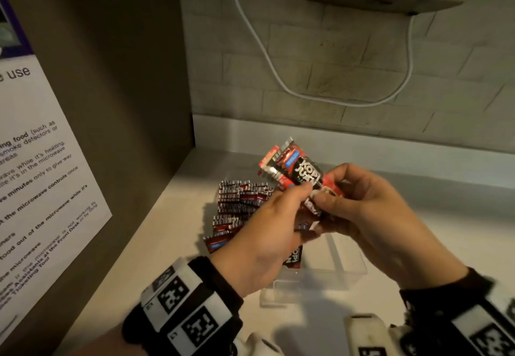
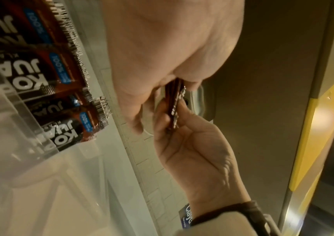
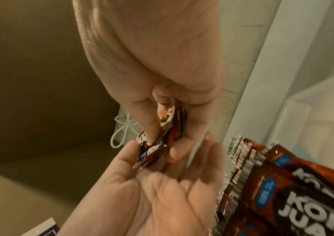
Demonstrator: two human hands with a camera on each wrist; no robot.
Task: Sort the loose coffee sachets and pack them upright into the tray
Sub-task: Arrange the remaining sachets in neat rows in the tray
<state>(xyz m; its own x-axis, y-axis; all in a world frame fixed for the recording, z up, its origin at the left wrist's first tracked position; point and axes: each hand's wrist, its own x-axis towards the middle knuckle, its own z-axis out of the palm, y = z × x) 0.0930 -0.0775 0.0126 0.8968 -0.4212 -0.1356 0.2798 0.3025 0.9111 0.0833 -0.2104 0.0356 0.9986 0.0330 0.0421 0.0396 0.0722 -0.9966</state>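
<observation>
Head view: both hands hold a fan of coffee sachets above the clear tray.

Left to right: printed notice (image 1: 41,160) on the side panel; upright packed sachets (image 1: 239,199) fill the tray's (image 1: 334,272) left part, its right part bare. Left hand (image 1: 267,233) curls round the lower ends of the held sachets (image 1: 301,171); right hand (image 1: 370,205) pinches the same bundle, thumb on front. Bundle's long axis points up and away, slightly left, its lower ends toward the tray. Judgement: bundle needs squaring, then lowering straight down; both hands equally near.
</observation>
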